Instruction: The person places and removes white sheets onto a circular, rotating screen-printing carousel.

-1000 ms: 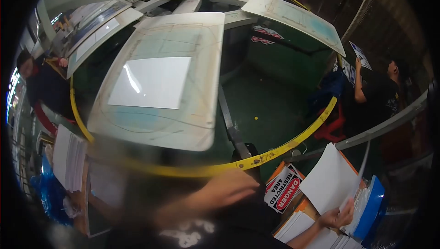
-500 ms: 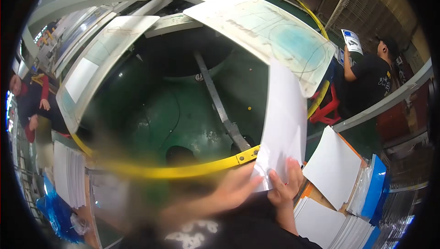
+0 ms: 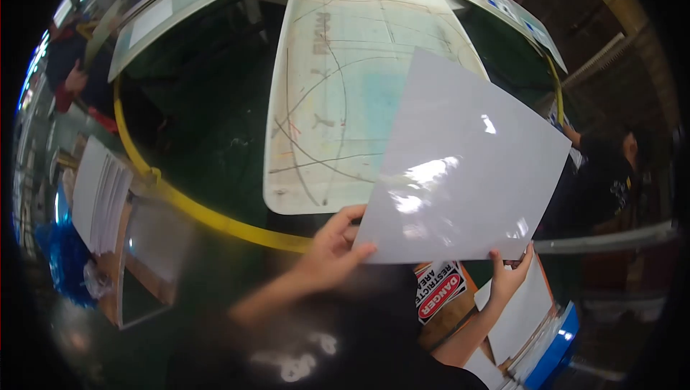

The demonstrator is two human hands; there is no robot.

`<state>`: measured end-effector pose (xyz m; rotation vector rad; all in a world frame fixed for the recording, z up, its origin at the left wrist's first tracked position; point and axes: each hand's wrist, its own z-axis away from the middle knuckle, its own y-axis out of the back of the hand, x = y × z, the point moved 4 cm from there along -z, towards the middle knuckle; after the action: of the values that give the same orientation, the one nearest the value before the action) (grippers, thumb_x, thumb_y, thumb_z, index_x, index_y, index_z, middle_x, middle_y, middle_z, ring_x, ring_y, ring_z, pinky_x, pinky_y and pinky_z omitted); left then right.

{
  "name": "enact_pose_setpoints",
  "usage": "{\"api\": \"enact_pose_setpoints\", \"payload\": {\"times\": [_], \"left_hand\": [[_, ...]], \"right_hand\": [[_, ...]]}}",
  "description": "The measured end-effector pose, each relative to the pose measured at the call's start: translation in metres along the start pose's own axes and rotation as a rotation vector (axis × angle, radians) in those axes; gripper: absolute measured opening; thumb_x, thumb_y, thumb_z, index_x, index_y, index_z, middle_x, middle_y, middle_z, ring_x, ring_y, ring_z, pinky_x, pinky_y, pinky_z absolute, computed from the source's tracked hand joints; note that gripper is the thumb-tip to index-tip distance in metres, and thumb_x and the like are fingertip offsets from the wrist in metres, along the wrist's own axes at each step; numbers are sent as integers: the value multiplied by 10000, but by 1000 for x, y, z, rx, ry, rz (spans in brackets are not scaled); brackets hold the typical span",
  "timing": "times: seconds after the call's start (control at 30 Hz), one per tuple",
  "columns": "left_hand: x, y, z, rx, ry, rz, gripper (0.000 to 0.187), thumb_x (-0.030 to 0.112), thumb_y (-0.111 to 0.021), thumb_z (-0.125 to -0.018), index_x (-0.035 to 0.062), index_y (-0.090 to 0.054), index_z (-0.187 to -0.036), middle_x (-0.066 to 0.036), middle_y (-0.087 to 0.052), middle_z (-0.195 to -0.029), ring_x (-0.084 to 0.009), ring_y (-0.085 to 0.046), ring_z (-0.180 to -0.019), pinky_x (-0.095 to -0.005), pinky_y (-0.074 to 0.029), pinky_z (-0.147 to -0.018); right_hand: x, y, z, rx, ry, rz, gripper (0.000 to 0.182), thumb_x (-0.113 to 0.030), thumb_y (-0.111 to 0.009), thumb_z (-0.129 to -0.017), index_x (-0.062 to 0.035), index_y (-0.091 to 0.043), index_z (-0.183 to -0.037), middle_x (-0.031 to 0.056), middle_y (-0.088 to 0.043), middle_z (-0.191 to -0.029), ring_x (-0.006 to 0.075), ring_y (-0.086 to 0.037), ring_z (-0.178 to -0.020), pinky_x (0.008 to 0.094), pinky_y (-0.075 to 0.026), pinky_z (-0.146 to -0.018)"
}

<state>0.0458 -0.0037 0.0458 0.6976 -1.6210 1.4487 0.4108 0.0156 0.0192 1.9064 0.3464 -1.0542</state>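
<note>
A glossy light-grey sheet (image 3: 467, 167) is held up flat between both hands, light glaring off its surface. My left hand (image 3: 338, 243) pinches its lower left corner. At the lower right corner, my right hand (image 3: 514, 271) grips the bottom edge between thumb and fingers. Behind the sheet lies a white platen board (image 3: 323, 117) with drawn lines, faint lettering and a bluish patch; the sheet overlaps its right part in this view.
A yellow curved rail (image 3: 230, 225) runs in front of me. White sheets are stacked at left (image 3: 100, 192) and right (image 3: 517, 311). A "DANGER RESTRICTED AREA" sign (image 3: 438, 293) lies below the sheet. Co-workers stand left (image 3: 75, 77) and right (image 3: 596, 174).
The sheet has swung from edge-on to broad and flat across my view. My hands have moved apart to its lower corners. The marked board now sits straight ahead of me.
</note>
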Motion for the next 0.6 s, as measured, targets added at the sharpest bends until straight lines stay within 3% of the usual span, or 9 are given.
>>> {"api": "enact_pose_setpoints", "payload": {"times": [0.07,0.1,0.17,0.2,0.23,0.43,0.6], "left_hand": [[13,30,-17,171,-86,-401,474,60,-672,-795,-21,-502,-1231,-149,-566,-1191,-191,-515,-1138,-319,-393,-967],[22,44,-28,247,-269,-708,519,162,-737,-736,24,-557,-1203,-170,-531,-1246,-276,-428,-1239,-389,-321,-1033],[44,69,-46,298,-354,-1122,560,254,-766,-691,82,-586,-1193,-175,-463,-1323,-348,-289,-1321,-455,-244,-1069],[48,87,-57,310,-324,-1264,618,330,-779,-657,111,-586,-1202,-139,-381,-1397,-391,-154,-1357,-509,-190,-1076],[55,101,-63,357,-302,-1355,655,384,-803,-609,120,-612,-1177,-168,-311,-1432,-426,-80,-1358,-532,-182,-1070],[67,191,-113,467,-248,-1679,688,592,-744,-569,171,-669,-1107,-234,-232,-1452,-472,15,-1345,-618,-7,-1050],[68,225,-131,417,-223,-1680,711,664,-693,-568,183,-678,-1091,-200,-196,-1477,-481,75,-1342,-641,60,-1025]], "right_hand": [[-20,-31,-22,-8,104,85,892,-238,-876,-538,-4,-430,-1274,137,-529,-1168,236,-518,-1032,346,-414,-873],[-27,-48,-34,-33,137,37,878,-241,-877,-533,-1,-443,-1257,141,-531,-1159,246,-517,-1040,352,-412,-878],[-52,-84,-47,-64,190,66,859,-270,-876,-527,2,-465,-1230,153,-534,-1145,275,-514,-1056,367,-409,-886],[-72,-101,-54,-71,220,140,854,-295,-874,-525,3,-475,-1220,161,-534,-1141,295,-511,-1063,377,-408,-889],[-90,-120,-58,-73,259,206,851,-321,-872,-524,3,-484,-1209,168,-534,-1136,314,-508,-1070,386,-407,-892],[-137,-200,-78,-50,376,450,913,-550,-793,-531,-20,-504,-1215,171,-540,-1106,348,-481,-1074,447,-364,-925],[-153,-220,-69,-41,359,533,922,-571,-783,-535,-27,-499,-1223,160,-536,-1107,340,-455,-1103,464,-334,-946]]}}
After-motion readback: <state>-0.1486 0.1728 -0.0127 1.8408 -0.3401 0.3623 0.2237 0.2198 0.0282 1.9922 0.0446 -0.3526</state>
